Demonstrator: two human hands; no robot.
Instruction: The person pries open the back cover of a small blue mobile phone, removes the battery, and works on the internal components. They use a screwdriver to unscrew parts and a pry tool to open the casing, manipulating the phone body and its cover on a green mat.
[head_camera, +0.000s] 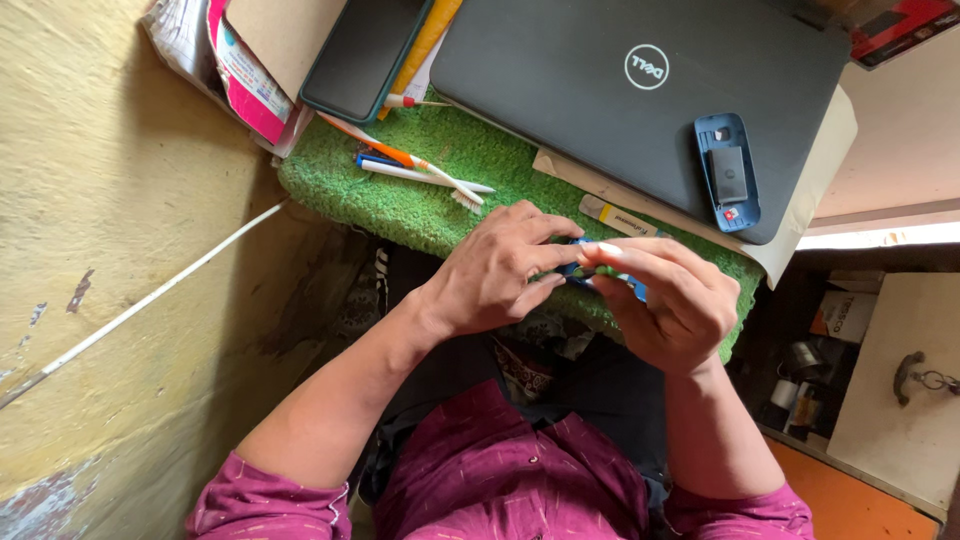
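Over the shaggy green mat (420, 200), both hands' fingers (540, 258) pinched around a small blue slab (585, 272).

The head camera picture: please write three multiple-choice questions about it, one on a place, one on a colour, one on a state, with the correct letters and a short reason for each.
1. Where does the blue phone back cover lie?
A. on the closed laptop
B. on the green mat
C. on the floor

2. What colour are the person's sleeves?
A. white
B. magenta
C. black

3. What are the left hand and right hand doing?
A. resting flat on the mat
B. typing on the laptop
C. together pinching a small blue and green part

Answers:
1 A, the cover rests on the dark lid near its right edge.
2 B, both sleeves at the bottom edge are magenta.
3 C, the fingertips of both hands meet around the small part above the mat's edge.
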